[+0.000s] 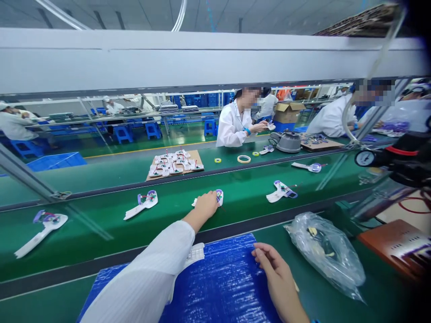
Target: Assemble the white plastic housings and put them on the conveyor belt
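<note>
My left hand [206, 205] reaches over the green conveyor belt, its fingers closed around a white plastic handle piece [220, 197] with a purple part and small electronics at its round end. The palm hides most of that piece. Near the right edge of a shiny blue mat [222, 282], my right hand [278, 278] is loosely curled, with nothing visible in its fingers. Partly under my left sleeve, another white plastic part [196, 254] lies on the mat. Similar handle pieces lie along the belt: one [143, 204] to the left, another [281, 192] to the right.
A clear plastic bag [325, 251] with small pale parts lies right of the mat. Beyond the belt, a cardboard sheet [198, 158] carries several white pieces, near tape rolls [244, 159]. A co-worker [235, 119] handles a piece opposite. A pressure gauge [365, 158] stands at right.
</note>
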`<state>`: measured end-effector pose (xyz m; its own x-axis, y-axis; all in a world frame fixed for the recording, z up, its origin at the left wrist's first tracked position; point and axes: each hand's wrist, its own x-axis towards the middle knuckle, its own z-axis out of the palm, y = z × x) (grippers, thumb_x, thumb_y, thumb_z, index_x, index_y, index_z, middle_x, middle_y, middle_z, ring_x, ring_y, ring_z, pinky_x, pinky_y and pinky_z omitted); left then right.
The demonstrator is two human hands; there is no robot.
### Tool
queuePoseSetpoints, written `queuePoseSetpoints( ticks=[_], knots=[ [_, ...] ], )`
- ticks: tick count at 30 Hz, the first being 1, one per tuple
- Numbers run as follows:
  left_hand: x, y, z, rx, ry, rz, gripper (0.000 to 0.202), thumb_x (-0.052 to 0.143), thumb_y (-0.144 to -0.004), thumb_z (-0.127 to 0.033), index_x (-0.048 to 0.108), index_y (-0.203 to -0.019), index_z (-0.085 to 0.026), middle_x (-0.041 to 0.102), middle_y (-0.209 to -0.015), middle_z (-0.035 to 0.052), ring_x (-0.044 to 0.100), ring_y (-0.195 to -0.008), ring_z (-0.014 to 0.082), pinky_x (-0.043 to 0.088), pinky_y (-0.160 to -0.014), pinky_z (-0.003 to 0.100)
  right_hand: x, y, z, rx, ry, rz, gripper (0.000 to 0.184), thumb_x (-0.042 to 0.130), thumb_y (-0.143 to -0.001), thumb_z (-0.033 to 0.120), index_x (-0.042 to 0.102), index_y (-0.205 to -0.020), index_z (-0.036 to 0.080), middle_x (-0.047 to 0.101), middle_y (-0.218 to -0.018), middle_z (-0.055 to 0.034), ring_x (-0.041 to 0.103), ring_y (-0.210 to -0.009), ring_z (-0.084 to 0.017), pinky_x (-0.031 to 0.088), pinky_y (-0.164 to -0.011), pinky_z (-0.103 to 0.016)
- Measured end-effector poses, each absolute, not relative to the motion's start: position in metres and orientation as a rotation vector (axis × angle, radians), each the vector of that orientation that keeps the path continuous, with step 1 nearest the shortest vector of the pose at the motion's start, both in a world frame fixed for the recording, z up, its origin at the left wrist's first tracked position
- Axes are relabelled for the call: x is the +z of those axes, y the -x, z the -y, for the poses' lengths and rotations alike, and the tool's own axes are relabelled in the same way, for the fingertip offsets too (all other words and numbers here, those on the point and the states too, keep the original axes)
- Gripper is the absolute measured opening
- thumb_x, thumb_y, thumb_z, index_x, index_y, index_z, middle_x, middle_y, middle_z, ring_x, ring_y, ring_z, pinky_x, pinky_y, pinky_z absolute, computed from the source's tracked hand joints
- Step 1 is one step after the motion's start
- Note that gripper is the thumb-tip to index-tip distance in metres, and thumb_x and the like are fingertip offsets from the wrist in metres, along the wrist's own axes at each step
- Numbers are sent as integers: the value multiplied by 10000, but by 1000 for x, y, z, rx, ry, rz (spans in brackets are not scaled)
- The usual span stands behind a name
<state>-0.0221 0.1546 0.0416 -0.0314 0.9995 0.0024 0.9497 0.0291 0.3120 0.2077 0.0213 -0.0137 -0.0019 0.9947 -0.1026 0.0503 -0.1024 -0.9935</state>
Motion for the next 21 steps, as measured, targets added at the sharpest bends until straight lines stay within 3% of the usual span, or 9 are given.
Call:
queuePoseSetpoints(
  ticks=[3, 6, 8, 13, 18, 21],
  knots=[
    [56, 10, -128, 442, -2021, -2070, 352, 494, -919, -271, 538, -1241, -138, 605, -1168, 151, 600, -1063, 270, 454, -918, 366, -9, -212, -19, 1202, 1312, 1245, 429, 577, -845, 549, 671, -1065, 193, 696, -944, -88, 636, -870, -241, 546, -747, -314],
    [66, -16, -77, 579, -2042, -1990, 511, 382, -971, -331, 322, -1445, -150, 550, -1257, 141, 549, -1140, 232, 423, -975, 331, 0, -216, -13, 1110, 1270, 1267, 420, 546, -888, 493, 629, -1184, 207, 683, -1014, -90, 629, -839, -215, 541, -741, -309],
    [60, -38, -39, 729, -1962, -1856, 562, 370, -969, -364, 259, -1481, -161, 567, -1200, 127, 569, -1072, 221, 445, -939, 332, 7, -217, -10, 1046, 1208, 1329, 412, 517, -916, 444, 592, -1250, 215, 665, -1049, -90, 622, -793, -193, 539, -709, -298],
    [17, -70, 9, 1030, -1505, -1499, 440, 426, -937, -380, 489, -1324, -180, 580, -1063, 90, 585, -901, 189, 479, -817, 325, 10, -213, -10, 1048, 1099, 1693, 260, 523, -908, 284, 662, -1108, 194, 659, -962, -80, 596, -717, -173, 508, -638, -282],
    [-6, -66, 3, 1272, -1069, -1254, 409, 590, -855, -429, 434, -1160, -207, 558, -791, -16, 559, -681, 125, 466, -637, 244, 2, -214, -14, 1144, 1125, 1666, 138, 530, -897, 250, 644, -940, 185, 630, -746, -21, 566, -629, -158, 471, -575, -263],
    [-5, -60, -1, 1385, -961, -1218, 396, 668, -794, -449, 413, -996, -223, 534, -728, -53, 521, -555, 88, 413, -498, 191, 5, -216, -14, 1115, 987, 1811, 136, 540, -889, 199, 665, -941, 213, 644, -823, -22, 585, -707, -164, 482, -651, -274]
  ],
)
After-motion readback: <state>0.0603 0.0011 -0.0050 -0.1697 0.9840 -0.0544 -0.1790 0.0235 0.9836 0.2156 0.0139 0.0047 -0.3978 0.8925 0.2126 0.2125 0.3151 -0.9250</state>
